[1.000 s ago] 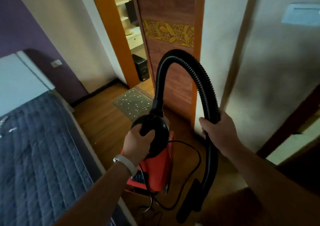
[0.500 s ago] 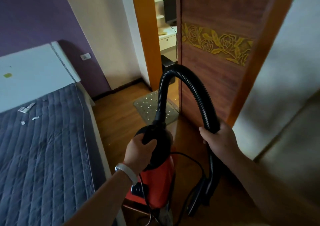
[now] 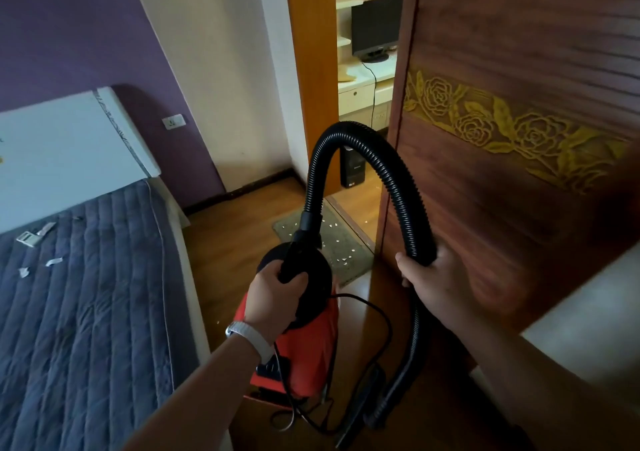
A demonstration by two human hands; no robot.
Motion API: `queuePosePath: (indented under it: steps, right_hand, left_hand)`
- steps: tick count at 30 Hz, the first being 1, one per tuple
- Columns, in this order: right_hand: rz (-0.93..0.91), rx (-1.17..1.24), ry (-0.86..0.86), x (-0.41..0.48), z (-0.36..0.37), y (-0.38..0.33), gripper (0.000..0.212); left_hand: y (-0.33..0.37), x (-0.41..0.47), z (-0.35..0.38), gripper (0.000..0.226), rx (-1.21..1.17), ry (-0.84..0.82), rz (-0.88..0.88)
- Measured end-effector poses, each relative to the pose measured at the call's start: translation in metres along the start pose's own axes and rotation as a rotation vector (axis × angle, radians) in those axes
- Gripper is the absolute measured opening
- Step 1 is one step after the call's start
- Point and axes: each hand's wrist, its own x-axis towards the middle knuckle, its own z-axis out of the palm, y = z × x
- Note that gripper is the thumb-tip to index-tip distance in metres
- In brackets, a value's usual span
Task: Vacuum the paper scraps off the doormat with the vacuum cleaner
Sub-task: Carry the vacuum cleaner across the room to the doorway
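A bed (image 3: 86, 294) sits left. The left hand (image 3: 273, 298) grips the red vacuum's (image 3: 304, 353) handle; the right hand (image 3: 433, 277) clasps its hose (image 3: 398, 187). Ahead, the scrap-strewn doormat (image 3: 349, 256) lies by the door (image 3: 519, 139). Best carried closer, keeping the cord from snagging.

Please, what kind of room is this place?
Most likely a home bedroom: a bed with a white headboard against the purple wall, a wooden door ajar, and a doormat at the doorway.

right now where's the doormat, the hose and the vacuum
doormat (image 3: 349, 255): head view, bare right part beside the scraps
hose (image 3: 353, 131): head view, top of its arch
vacuum (image 3: 311, 350): head view, red body
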Motion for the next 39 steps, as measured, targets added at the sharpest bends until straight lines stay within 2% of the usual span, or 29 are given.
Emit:
queuePosePath:
  steps: [12, 20, 28, 34, 39]
  right_hand:
    - [-0.051, 0.182, -0.070, 0.173, 0.063, -0.007, 0.017]
    - [-0.158, 0.146, -0.210, 0.289, 0.084, -0.034, 0.021]
    - [-0.242, 0.105, -0.363, 0.344, 0.123, -0.057, 0.019]
    - [-0.274, 0.086, -0.452, 0.369, 0.189, -0.076, 0.019]
    - [-0.278, 0.047, -0.429, 0.400, 0.259, -0.100, 0.011]
  left_hand:
    - [0.013, 0.126, 0.011, 0.005, -0.008, 0.125, -0.102]
    - [0.040, 0.203, 0.019, 0.007, 0.052, 0.299, -0.136]
    - [0.040, 0.252, 0.002, 0.010, 0.013, 0.381, -0.200]
    - [0.014, 0.293, -0.029, 0.008, -0.037, 0.400, -0.239]
    - [-0.020, 0.348, -0.072, 0.009, -0.067, 0.372, -0.229]
